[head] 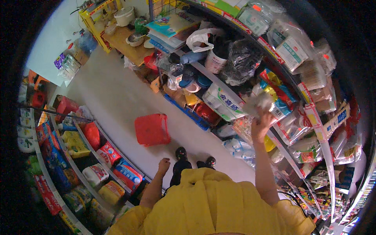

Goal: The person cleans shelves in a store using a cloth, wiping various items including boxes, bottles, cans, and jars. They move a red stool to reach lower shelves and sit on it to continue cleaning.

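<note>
My right hand (262, 125) reaches to the shelf on the right and is at a whitish, blurred item in clear plastic (260, 102); whether the fingers grip it cannot be made out. Beside it lie a blue, red and yellow plastic package (279, 91) and a pack of paper rolls (224, 102). My left hand (164, 165) hangs low over the floor, fingers curled, with no object visible in it. A red plastic stool (152, 129) stands on the floor ahead of my feet.
Shelves of packaged goods curve along the left (100, 164) and right (318, 126). A wooden table (126, 44) with a white pot (124, 16) stands at the upper left. A blue plastic crate (188, 113) sits low by the right shelf. Bottles and boxes stand near the far wall.
</note>
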A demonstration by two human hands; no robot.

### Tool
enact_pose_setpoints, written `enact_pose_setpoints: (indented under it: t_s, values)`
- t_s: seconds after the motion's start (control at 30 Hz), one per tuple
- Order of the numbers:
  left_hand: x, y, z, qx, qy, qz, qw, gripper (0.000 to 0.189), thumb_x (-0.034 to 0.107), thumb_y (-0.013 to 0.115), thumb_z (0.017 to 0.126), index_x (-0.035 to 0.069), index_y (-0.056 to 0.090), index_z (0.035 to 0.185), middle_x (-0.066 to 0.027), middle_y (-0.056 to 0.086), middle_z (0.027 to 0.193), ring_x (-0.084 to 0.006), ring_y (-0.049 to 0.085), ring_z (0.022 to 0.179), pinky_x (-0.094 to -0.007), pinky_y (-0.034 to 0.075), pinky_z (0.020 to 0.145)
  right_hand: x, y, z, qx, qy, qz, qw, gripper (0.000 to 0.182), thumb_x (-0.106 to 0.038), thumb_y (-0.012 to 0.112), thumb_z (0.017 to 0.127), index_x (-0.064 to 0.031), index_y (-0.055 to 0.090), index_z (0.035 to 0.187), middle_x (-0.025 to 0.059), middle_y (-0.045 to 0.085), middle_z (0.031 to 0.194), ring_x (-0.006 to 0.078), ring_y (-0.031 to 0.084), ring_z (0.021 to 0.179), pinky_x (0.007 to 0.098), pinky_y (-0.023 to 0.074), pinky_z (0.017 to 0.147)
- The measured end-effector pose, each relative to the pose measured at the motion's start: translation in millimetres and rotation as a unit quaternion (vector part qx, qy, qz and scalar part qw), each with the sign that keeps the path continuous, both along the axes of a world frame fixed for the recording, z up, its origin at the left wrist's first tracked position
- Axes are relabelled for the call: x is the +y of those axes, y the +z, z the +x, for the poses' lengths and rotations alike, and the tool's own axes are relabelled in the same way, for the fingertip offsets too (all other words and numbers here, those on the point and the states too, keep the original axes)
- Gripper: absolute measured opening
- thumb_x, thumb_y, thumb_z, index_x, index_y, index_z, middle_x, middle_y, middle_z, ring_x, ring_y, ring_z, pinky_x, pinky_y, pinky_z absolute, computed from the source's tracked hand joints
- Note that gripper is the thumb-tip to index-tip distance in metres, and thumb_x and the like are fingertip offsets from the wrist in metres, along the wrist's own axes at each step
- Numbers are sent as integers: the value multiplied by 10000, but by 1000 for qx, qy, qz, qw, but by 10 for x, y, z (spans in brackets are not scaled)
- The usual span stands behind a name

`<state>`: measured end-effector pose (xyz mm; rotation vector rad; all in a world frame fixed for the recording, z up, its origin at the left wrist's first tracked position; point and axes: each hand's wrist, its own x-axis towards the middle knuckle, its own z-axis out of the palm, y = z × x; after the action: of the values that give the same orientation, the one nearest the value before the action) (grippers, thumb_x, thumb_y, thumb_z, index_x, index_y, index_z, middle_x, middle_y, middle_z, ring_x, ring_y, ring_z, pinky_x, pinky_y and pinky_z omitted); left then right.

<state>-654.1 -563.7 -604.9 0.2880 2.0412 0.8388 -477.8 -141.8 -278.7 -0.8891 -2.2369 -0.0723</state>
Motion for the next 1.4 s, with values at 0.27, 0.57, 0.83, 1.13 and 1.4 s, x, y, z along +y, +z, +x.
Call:
enact_pose_setpoints:
  t_s: [0.27,0.57,0.83,1.13,1.4]
  values:
    - [128,84,52,11,-61,36,997,255,91,549,734,13,625,965,-176,653,796,-300,641,771,-378,501,732,555,-337,-263,-64,12,74,995,484,52,552,650,-103,591,1107,122,483,1188,349,412,1111,453,322,960]
    - [-284,-126,-24,2,-16,15,1000,254,104,532,764,36,623,991,-172,650,878,-317,620,841,-392,484,789,263,-935,-40,-241,91,29,966,340,-91,559,739,-206,644,1048,39,494,1144,323,407,1076,494,295,965]
    - [-606,-795,404,-48,11,-41,998,242,129,533,785,50,616,998,-170,647,857,-319,618,824,-396,486,759,325,-1584,-165,-278,101,-48,954,463,-24,574,690,-186,593,1123,48,482,1180,356,394,1111,532,327,936]
    - [-554,-664,770,-92,34,-23,995,236,137,541,796,50,623,1000,-151,649,830,-309,622,786,-374,493,718,267,-2558,-165,-369,108,-105,917,409,5,516,720,-160,590,1087,105,467,1170,344,393,1119,458,377,932]
    - [-349,-1191,406,-36,34,-70,996,250,141,540,794,33,625,1002,-139,652,828,-259,627,783,-356,490,725,-82,-3337,-59,-383,217,-188,878,361,5,518,714,-103,605,1047,116,514,1094,314,442,1082,431,387,926]
